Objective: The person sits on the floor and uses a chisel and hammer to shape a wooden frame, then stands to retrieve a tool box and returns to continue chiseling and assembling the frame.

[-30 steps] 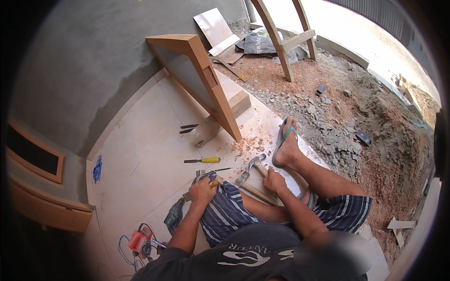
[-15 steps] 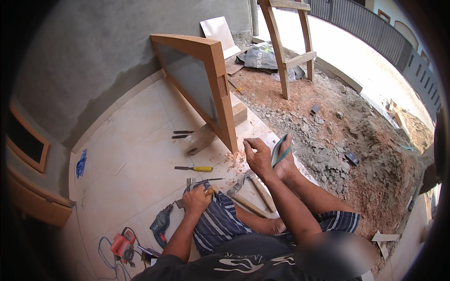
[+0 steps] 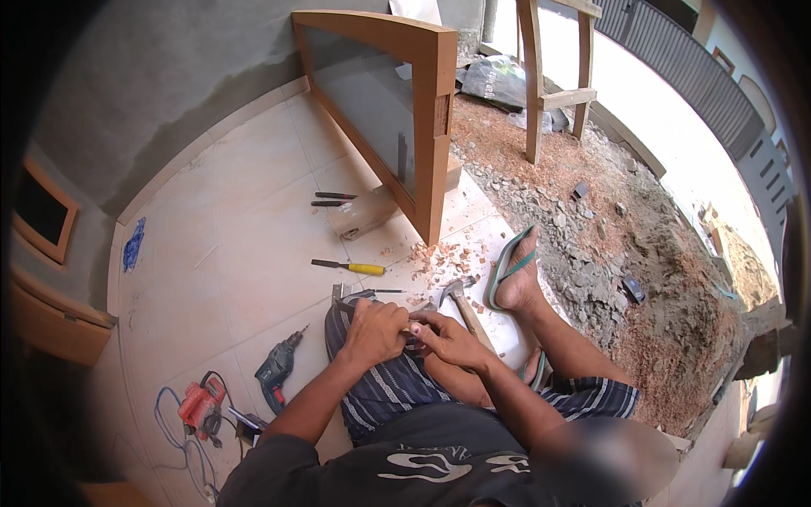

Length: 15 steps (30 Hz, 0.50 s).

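Observation:
My left hand [image 3: 376,331] and my right hand [image 3: 454,341] meet over my lap, both closed on a small light-brown piece [image 3: 410,328], perhaps a wooden handle; fingers cover most of it. Its kind cannot be told. Just beyond them lies a wooden-handled hammer [image 3: 470,313], partly hidden by my right hand. A flat metal piece [image 3: 339,292] and a thin dark rod [image 3: 385,291] are past my left knee. The chisel [image 3: 348,267] with a yellow handle rests on the tiles farther ahead.
A wooden frame with a glass pane [image 3: 435,152] stands on edge on a wood block [image 3: 363,216]. Two dark-handled tools [image 3: 332,199] lie beside it. A drill [image 3: 277,369] and a red power tool [image 3: 203,409] with a cable are at left. Rubble [image 3: 583,237] borders the right.
My right hand has come down and left from near the frame's corner to meet my left hand. My left hand has moved slightly up and right. The view has shifted.

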Tool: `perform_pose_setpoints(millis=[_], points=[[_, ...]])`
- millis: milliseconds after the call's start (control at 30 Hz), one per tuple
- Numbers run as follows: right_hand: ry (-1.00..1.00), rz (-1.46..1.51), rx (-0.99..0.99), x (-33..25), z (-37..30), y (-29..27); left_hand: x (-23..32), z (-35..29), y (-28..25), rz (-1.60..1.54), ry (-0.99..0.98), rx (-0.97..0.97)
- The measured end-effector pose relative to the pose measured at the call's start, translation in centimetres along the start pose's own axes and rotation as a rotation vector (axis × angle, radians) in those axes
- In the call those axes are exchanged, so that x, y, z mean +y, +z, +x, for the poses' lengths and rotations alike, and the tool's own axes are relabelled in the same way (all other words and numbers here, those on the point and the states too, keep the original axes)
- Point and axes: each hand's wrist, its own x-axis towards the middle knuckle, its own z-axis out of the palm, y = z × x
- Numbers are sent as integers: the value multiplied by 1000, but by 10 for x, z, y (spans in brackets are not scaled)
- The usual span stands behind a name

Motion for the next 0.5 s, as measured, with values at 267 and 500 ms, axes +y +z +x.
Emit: perform_pose_setpoints(millis=[267, 500], points=[[145, 288, 175, -56, -63, -71, 62, 84, 5, 16, 413, 96], [156, 733, 202, -30, -101, -73, 62, 155, -97, -134, 378, 340]])
